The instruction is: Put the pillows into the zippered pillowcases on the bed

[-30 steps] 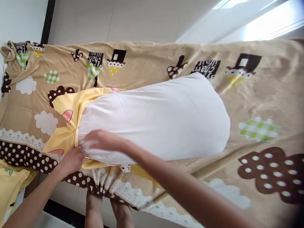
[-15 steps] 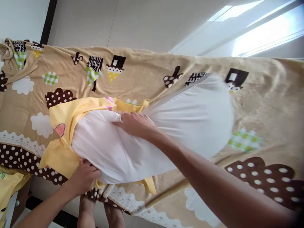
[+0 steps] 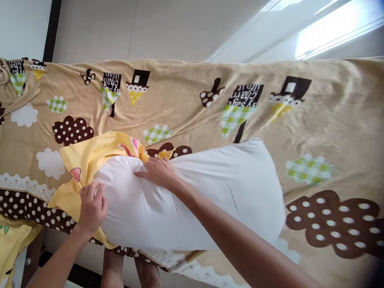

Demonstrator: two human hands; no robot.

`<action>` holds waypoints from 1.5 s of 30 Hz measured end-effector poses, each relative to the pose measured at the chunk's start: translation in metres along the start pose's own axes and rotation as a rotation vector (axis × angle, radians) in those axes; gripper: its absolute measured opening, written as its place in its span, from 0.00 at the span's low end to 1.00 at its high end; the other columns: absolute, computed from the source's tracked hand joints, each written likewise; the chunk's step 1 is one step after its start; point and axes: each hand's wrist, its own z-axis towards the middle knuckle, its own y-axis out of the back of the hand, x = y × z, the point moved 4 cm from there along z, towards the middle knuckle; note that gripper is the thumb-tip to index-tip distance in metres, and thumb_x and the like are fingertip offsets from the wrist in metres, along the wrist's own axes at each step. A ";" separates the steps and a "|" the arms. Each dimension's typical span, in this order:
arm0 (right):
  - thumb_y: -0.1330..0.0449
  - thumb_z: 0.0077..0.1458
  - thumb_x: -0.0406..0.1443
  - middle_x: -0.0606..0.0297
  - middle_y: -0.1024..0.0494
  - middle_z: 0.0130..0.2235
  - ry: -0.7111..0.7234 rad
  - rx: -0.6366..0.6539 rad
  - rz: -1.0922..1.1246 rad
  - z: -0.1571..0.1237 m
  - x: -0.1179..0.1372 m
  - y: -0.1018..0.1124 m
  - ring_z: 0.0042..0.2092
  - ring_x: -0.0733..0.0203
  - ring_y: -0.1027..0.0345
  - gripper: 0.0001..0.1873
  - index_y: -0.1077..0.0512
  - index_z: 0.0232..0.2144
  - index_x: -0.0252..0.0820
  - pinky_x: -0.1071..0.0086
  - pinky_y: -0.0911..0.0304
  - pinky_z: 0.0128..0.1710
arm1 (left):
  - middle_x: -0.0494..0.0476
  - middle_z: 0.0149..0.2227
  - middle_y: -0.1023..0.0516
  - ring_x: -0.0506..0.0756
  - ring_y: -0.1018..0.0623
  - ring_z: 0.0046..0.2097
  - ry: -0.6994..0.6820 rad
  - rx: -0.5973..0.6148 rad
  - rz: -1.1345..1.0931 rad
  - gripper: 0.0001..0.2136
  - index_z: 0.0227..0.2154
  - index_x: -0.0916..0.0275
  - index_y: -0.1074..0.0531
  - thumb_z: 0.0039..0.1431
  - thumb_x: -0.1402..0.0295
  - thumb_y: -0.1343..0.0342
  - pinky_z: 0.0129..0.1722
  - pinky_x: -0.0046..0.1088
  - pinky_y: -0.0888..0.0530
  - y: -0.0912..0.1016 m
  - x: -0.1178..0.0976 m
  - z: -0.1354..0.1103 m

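A white pillow [image 3: 192, 216] lies lengthwise on the patterned blanket, its left end inside a yellow pillowcase [image 3: 90, 154] that is bunched around it. My right hand [image 3: 160, 172] grips the pillow's far edge, close to the pillowcase's pink-marked rim, with the thumb on the near side of the fabric. My left hand [image 3: 93, 206] is at the pillow's left end, over the pillowcase's opening. Its fingers are bent and smeared by motion, so whether they pinch the yellow cloth does not show.
The tan blanket [image 3: 177, 92] with clouds and dotted shapes covers the bed. Another yellow printed cloth [image 3: 15, 244] is at the lower left. My legs [image 3: 112, 268] stand against the bed's near edge. Beyond the bed lies a tiled floor [image 3: 168, 32] with bright light at right.
The pillow's right part has come down flat toward me, uncovering printed figures behind it. My left hand has moved up and left from the lower pillowcase edge. My right hand has shifted slightly left and nearer.
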 end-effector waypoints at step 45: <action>0.52 0.63 0.29 0.56 0.23 0.48 0.926 -0.760 -0.063 -0.086 0.108 -0.185 0.49 0.55 0.32 0.17 0.27 0.48 0.38 0.61 0.38 0.43 | 0.66 0.29 0.22 0.66 0.21 0.35 1.187 0.287 -0.338 0.07 0.29 0.61 0.29 0.51 0.63 0.44 0.32 0.37 0.31 -0.103 0.029 -0.177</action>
